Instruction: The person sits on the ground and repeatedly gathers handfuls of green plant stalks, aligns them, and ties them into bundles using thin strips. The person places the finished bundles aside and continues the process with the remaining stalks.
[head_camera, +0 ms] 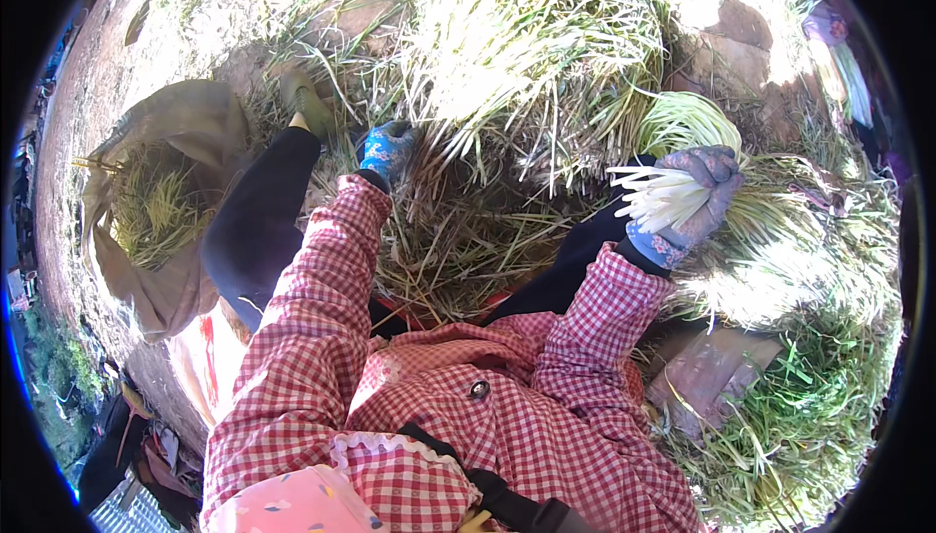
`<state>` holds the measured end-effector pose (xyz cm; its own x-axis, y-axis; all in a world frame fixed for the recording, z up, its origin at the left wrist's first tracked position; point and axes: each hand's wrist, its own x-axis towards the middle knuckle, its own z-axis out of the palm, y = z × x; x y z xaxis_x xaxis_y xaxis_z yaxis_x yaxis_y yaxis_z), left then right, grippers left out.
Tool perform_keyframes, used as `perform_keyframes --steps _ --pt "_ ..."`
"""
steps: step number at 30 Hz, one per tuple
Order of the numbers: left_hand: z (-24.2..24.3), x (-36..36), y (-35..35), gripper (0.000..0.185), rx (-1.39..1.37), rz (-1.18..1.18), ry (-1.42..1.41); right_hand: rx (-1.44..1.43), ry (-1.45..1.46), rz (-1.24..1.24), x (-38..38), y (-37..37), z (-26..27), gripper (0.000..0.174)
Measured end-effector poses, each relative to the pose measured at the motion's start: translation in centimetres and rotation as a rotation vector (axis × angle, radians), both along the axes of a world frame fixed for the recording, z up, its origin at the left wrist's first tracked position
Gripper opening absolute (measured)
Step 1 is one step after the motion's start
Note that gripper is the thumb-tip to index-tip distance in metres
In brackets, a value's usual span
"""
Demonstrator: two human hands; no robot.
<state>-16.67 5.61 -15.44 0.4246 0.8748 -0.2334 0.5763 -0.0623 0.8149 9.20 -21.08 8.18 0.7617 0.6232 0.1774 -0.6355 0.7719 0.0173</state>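
My right hand, in a blue floral glove with a grey coated palm, is closed around a bundle of long pale stalks. Their white cut ends point left, while the yellow-green leaves curve away behind the hand. In a matching glove, my left hand is at the left edge of a big heap of long green-and-white stalks. Its fingers are curled and partly hidden, so whether it grips any stalks cannot be told. Loose dry stems and leaf litter lie between my legs.
An open cloth sack with yellowish leaf scraps stands left of my leg. More stalks lie to the right, above a pile of green leaves near a brown flat sheet. Part of another person shows at the far right.
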Motion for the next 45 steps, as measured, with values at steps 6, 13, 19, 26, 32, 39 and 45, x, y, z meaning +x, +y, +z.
perform_keyframes --steps 6,13,19,26,32,39,45 --pt "7.2 -1.0 -2.8 0.016 -0.048 0.226 -0.578 0.000 0.017 -0.047 0.7 -0.4 -0.8 0.014" --pt "20.0 1.5 -7.2 0.030 -0.401 0.098 -1.102 -0.063 -0.093 -0.020 -0.7 1.0 -1.4 0.020" --pt "23.4 7.2 -10.6 0.018 -0.248 0.103 -0.923 -0.251 -0.140 -0.020 -1.8 1.9 -1.8 0.031" --pt "22.7 12.5 -13.5 0.007 0.054 -0.045 -0.678 -0.976 -0.246 -0.042 -4.1 4.3 -0.2 0.034" --pt "23.3 13.5 -12.6 0.018 0.523 -0.431 -0.189 -1.180 -0.597 -0.196 -3.8 4.7 -1.6 0.036" --pt "24.3 11.4 -12.5 0.012 0.391 -0.548 -0.161 -1.113 -0.398 -0.274 -3.8 4.7 -2.2 0.030" --pt "21.6 3.4 -7.7 0.011 -0.430 -0.282 -0.640 -0.931 -0.096 -0.343 -1.7 3.2 -1.6 0.017"
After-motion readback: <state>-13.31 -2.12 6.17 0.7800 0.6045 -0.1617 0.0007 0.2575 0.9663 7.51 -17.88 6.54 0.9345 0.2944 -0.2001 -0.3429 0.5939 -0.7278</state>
